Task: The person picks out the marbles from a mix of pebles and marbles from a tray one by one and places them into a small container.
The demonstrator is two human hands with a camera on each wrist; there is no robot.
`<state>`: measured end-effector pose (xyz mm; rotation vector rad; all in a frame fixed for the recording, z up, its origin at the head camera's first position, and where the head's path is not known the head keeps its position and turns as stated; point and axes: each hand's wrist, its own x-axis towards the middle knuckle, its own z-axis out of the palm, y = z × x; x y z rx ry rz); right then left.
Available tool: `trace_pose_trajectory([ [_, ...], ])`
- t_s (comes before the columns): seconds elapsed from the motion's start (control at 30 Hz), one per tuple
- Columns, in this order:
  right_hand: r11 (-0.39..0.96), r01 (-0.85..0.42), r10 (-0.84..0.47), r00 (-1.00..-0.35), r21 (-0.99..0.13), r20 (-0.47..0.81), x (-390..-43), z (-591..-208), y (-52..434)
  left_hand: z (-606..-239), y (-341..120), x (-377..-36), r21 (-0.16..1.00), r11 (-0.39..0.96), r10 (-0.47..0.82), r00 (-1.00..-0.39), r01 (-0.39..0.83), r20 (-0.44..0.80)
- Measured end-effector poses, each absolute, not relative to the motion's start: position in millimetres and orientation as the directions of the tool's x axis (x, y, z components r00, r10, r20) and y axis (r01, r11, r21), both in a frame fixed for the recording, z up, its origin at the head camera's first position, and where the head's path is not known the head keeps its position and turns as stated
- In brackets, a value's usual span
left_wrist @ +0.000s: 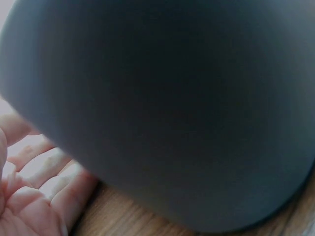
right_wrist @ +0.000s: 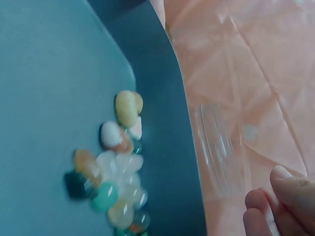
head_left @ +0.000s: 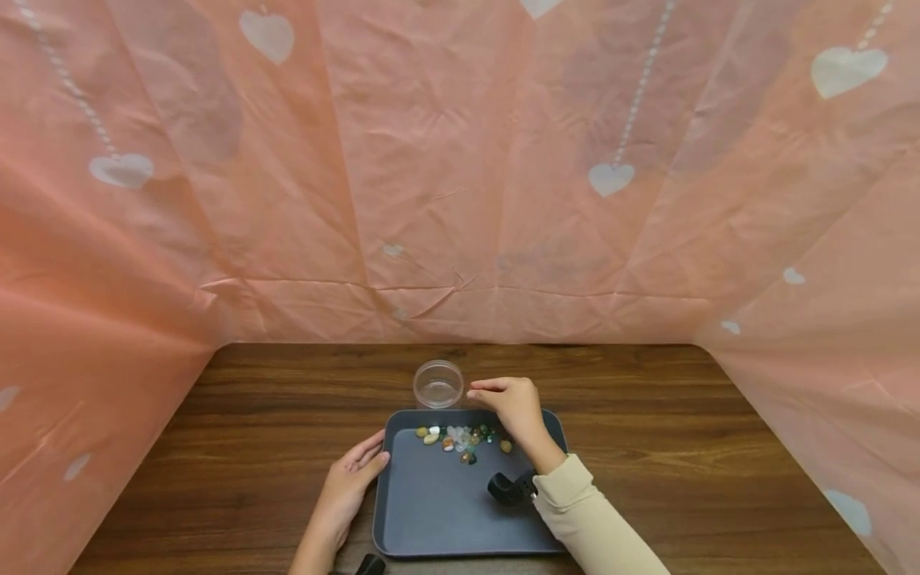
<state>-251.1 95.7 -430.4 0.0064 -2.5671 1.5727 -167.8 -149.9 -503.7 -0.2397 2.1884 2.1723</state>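
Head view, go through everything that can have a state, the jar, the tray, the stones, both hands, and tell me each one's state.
Clear jar: upright, lid off, looks empty, beyond the tray's far edge.
Gray tray: flat on the wooden table.
Polished stones: loose cluster at the tray's far end.
Left hand: fingers straight, resting against the tray's left edge.
Right hand: fingertips pinched beside the jar; anything held is hidden.

A dark grey tray (left_wrist: 187, 108) fills most of the frame, the left hand's fingers (left_wrist: 44, 182) beside it on wood.
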Motion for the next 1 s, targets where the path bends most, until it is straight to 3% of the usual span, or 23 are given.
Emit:
trace_pose_trajectory([
  [0.5, 0.499, -0.047, 0.156, -0.977, -0.865, 0.143, -226, -438, 137, -502, -153, -167, 0.989, 0.038, -0.068, -0.988, -0.141, -0.138],
  [1.0, 0.635, -0.028, 0.115, -0.985, -0.772, 0.131, -218, -449, 148, -504, -150, -166, 0.991, 0.016, -0.073, -0.989, -0.134, -0.132],
])
